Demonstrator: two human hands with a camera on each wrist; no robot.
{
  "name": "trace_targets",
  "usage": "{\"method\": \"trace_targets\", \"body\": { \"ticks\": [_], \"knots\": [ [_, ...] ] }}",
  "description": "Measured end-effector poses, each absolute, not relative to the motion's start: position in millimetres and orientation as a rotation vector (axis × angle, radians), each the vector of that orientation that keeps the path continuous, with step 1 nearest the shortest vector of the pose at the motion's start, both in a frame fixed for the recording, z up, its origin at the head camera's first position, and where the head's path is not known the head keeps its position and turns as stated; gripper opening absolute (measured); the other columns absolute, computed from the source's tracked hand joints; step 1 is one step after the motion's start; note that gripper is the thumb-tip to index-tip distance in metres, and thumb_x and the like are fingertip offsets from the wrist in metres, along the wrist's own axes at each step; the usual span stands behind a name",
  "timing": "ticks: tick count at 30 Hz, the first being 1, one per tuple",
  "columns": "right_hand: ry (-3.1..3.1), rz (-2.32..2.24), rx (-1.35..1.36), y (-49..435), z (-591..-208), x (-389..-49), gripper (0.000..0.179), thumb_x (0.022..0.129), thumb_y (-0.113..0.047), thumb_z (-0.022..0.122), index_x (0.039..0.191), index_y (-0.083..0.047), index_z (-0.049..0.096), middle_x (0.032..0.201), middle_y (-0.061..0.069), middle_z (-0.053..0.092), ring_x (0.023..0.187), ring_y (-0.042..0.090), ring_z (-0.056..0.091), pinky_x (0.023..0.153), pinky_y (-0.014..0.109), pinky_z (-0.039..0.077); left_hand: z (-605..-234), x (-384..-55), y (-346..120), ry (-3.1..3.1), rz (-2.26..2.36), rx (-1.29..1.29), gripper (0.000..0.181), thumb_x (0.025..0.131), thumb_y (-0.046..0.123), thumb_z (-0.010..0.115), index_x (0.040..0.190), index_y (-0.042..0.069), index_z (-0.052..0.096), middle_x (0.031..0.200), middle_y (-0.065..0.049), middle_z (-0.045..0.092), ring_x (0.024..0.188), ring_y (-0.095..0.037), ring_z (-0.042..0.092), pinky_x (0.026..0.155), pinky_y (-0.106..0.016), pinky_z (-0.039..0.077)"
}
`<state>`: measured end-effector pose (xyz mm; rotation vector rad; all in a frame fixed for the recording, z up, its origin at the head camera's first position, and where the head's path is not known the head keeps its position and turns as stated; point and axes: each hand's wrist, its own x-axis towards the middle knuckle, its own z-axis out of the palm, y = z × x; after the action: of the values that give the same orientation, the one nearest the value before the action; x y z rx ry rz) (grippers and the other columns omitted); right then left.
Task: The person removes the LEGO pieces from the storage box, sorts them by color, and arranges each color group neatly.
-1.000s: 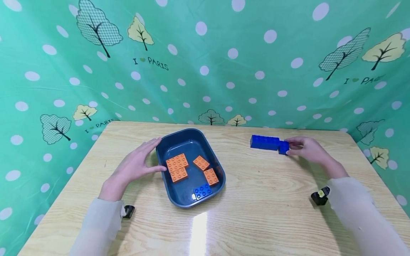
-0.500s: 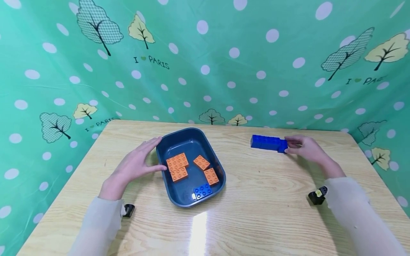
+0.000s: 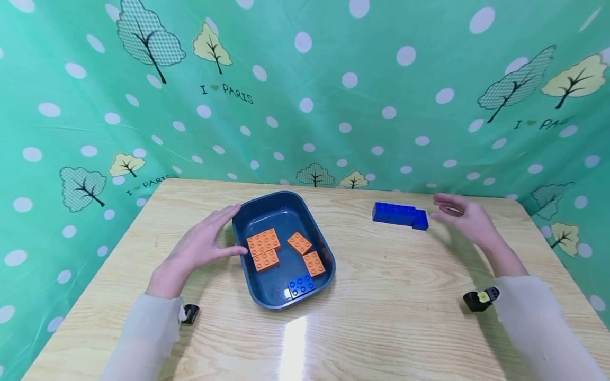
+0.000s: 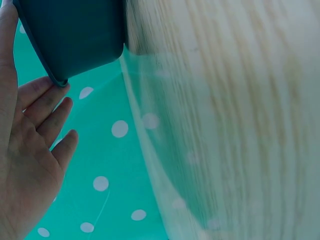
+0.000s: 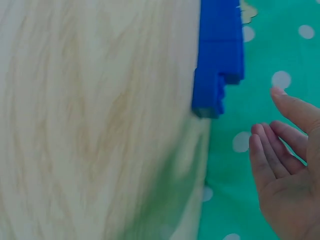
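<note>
In the head view my left hand (image 3: 202, 243) rests against the left side of a dark blue tray (image 3: 329, 251), thumb and fingers spread along its rim. The left wrist view has these fingertips at the corner of the tray (image 4: 95, 45). My right hand (image 3: 467, 217) hovers just right of a row of blue bricks (image 3: 394, 212), fingers loosely bent, with nothing in them. At the row's right end sits a small, lower blue brick (image 3: 420, 219). The right wrist view has this brick (image 5: 206, 95) forming a step below the taller row, apart from my hand (image 5: 290, 175).
Inside the tray lie several orange bricks (image 3: 263, 242) and a blue brick (image 3: 301, 286). The wooden table (image 3: 376, 317) ends at a green dotted cloth (image 3: 324, 63) hanging behind it. Black cameras are strapped at both wrists.
My right hand pushed the small blue brick against the end of the row, then let go and drew back to the right. My left hand stays at the tray.
</note>
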<state>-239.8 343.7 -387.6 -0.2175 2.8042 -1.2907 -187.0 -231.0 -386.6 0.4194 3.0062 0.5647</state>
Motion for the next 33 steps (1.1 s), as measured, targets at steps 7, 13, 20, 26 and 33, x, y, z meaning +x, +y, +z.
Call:
{"method": "trace_targets", "body": {
  "ticks": [7,13,20,26,33],
  "knots": [
    [2.802,-1.539,-0.326,321.4,-380.2,-233.5,0.057,0.094,-0.016,0.070,0.141,0.008,0.049,0.113,-0.031,0.058,0.102,-0.024,0.054,0.088,-0.002,0.046,-384.5,-186.9,-232.9,2.999,0.553,0.399,0.107,0.077,0.064,0.075,0.160,0.020,0.024,0.164,-0.017,0.027,0.150,-0.044,0.026,0.119,-0.067,0.027],
    [2.769,-1.600,-0.413,295.4,-375.5,-231.6,0.053,0.093,-0.011,0.070,0.139,0.006,0.051,0.114,-0.030,0.058,0.106,-0.018,0.056,0.093,0.000,0.046,-383.4,-187.4,-233.8,3.001,0.558,0.391,0.106,0.078,0.064,0.075,0.160,0.020,0.023,0.164,-0.018,0.027,0.150,-0.044,0.026,0.119,-0.067,0.027],
    [2.715,-1.660,-0.498,273.1,-371.9,-225.9,0.049,0.092,-0.008,0.071,0.136,0.006,0.054,0.117,-0.026,0.061,0.111,-0.010,0.059,0.097,0.008,0.050,-385.2,-187.8,-233.3,3.004,0.560,0.405,0.107,0.077,0.067,0.073,0.160,0.021,0.024,0.164,-0.018,0.027,0.150,-0.044,0.026,0.119,-0.066,0.027],
    [2.571,-1.772,-0.569,256.5,-372.5,-220.9,0.050,0.092,-0.004,0.070,0.137,0.007,0.053,0.121,-0.023,0.063,0.113,-0.007,0.063,0.099,0.014,0.052,-385.3,-188.8,-232.9,3.010,0.562,0.403,0.108,0.076,0.070,0.071,0.160,0.021,0.023,0.164,-0.017,0.026,0.150,-0.044,0.026,0.119,-0.066,0.027],
    [2.487,-1.766,-0.605,237.8,-378.3,-211.9,0.048,0.093,-0.005,0.069,0.137,0.006,0.054,0.132,0.007,0.064,0.114,-0.005,0.063,0.096,0.016,0.054,-387.6,-186.1,-232.5,2.996,0.587,0.422,0.107,0.076,0.066,0.074,0.160,0.020,0.024,0.164,-0.016,0.027,0.150,-0.044,0.025,0.118,-0.067,0.027]
  ]
}}
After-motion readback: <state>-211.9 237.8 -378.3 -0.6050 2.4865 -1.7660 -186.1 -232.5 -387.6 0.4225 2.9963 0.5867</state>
